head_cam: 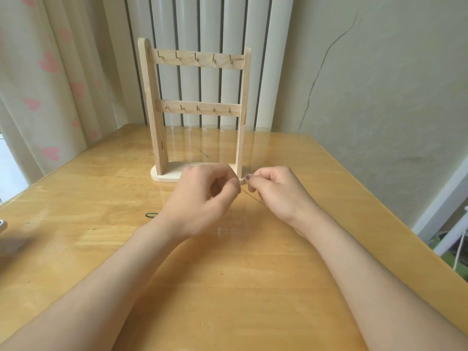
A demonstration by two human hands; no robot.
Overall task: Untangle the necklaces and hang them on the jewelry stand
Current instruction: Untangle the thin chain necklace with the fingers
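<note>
1. While I pinch the necklaces (243,179) between the fingertips of both hands, they form one small bunched tangle just in front of the right end of the base of the stand (155,110).
2. My left hand (202,196) is curled in, with thumb and forefinger nipping the tangle's left side.
3. My right hand (276,191) is curled the same way and nips the right side. The two sets of fingertips almost meet, so neither hand is nearer.
4. One fine chain (250,195) trails from the tangle toward me and to the right, passing under my right hand. I cannot tell how many necklaces are caught up.
5. The stand is upright beyond my hands, near the far edge of the desk (228,287). Its two rails run left to right, facing me.
6. The upper hooks (196,57) and lower hooks (198,108), five in each row, carry nothing.
7. I judge I am at the untangling step. The next move would probably be to draw my hands apart sideways to loosen the knot, and the hooks are a reach forward and up.
8. A green loop (151,214) lies on the desk left of my left wrist.
</note>
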